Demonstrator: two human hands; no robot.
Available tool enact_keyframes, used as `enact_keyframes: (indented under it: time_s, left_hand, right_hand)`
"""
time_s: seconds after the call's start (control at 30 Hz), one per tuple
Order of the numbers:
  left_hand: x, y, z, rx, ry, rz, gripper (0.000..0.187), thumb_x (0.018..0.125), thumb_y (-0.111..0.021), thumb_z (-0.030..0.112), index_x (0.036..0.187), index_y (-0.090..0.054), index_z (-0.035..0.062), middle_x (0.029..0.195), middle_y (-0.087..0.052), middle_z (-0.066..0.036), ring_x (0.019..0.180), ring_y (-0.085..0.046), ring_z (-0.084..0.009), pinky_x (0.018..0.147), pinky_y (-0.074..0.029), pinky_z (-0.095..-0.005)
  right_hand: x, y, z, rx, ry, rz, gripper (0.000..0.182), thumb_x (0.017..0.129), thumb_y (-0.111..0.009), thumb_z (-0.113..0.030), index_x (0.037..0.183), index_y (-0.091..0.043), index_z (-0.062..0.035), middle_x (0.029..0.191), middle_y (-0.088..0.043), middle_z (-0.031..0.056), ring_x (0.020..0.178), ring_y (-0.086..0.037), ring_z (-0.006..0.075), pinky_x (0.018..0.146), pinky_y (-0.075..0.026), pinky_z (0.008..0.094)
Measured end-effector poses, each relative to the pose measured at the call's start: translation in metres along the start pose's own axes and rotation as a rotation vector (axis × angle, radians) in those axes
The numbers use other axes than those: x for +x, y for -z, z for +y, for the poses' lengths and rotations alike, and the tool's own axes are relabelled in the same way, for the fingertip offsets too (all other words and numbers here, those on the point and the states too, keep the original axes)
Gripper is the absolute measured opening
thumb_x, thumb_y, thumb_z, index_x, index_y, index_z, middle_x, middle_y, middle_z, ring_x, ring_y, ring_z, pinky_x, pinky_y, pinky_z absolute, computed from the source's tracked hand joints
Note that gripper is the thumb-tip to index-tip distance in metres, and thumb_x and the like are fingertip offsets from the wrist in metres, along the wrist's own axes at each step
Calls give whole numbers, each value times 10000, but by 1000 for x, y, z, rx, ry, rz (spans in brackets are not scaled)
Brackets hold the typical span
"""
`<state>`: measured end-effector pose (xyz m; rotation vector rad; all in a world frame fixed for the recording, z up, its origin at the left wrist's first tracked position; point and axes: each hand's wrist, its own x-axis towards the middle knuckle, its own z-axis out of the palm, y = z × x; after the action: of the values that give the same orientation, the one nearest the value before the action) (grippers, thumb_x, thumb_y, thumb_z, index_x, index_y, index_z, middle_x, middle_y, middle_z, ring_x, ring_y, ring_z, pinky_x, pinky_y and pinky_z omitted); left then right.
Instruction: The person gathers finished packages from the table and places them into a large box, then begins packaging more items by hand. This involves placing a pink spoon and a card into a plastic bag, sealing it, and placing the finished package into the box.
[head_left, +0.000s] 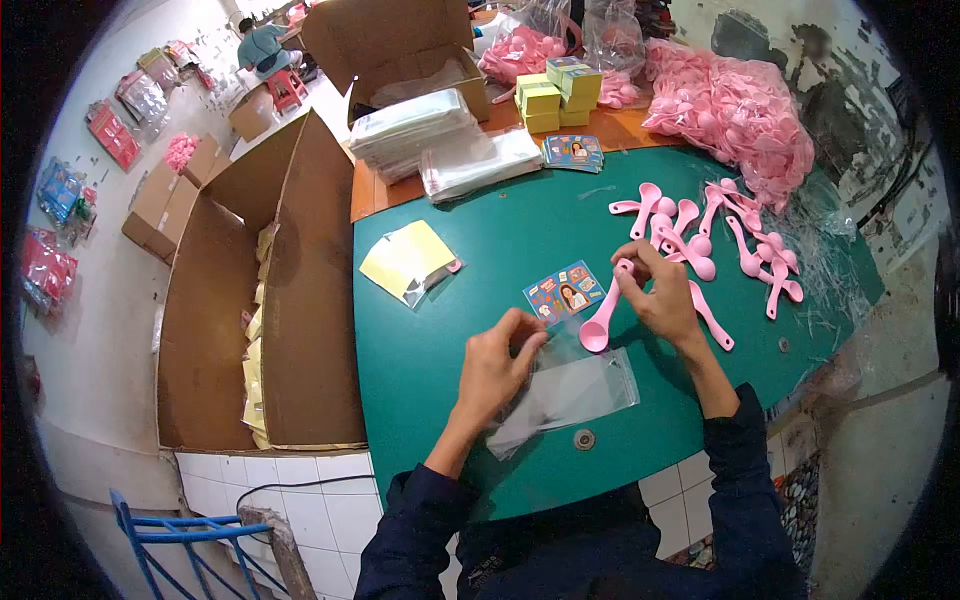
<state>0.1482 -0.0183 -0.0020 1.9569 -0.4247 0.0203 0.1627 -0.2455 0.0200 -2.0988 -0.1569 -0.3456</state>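
My right hand (660,297) pinches a pink spoon (603,318) by the end of its handle, bowl hanging down. Thumb and fingers of my left hand (500,365) are closed at the edge of a clear plastic bag (563,348). More clear bags (580,395) lie flat on the green table under and beside that hand. Just beyond the held spoon's bowl is a blue printed card (565,293) with a picture on it. Loose pink spoons (690,240) are scattered to the right, and a single spoon (711,318) lies close to my right wrist.
A packed bag with a yellow card (410,260) lies at the left. Stacked clear bags (425,135), a card pile (573,152), yellow-green blocks (560,92) and a big bag of spoons (735,115) stand behind. A tall carton (315,300) borders the table. Far off, a person (262,50) sits.
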Motion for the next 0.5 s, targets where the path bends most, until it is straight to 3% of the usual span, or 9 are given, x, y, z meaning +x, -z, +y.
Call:
enact_keyframes:
  time_s: [0.03,0.2,0.5]
  left_hand:
    - [1,1,-2,-32,-25,39,101,838,-603,76,869,-554,-8,821,-683,-106,756,-677,-189,679,-522,-295]
    - [3,6,-10,-407,273,-159,171,870,-582,77,1003,-530,-17,900,-680,-133,803,-656,-140,692,-521,-249]
    - [6,4,-14,-543,363,-124,265,876,-577,59,1118,-528,-38,935,-668,-147,864,-642,-154,751,-524,-249]
  right_hand:
    - [0,0,0,19,19,21,104,832,-568,-84,903,-553,-10,663,-595,46,601,-574,66,550,-450,223]
    - [0,-9,5,300,23,204,137,868,-568,-103,962,-527,-12,725,-628,64,671,-619,96,608,-490,224]
    - [-9,-10,-9,423,-28,32,169,872,-570,-93,1002,-500,-10,789,-642,102,707,-628,121,642,-513,240]
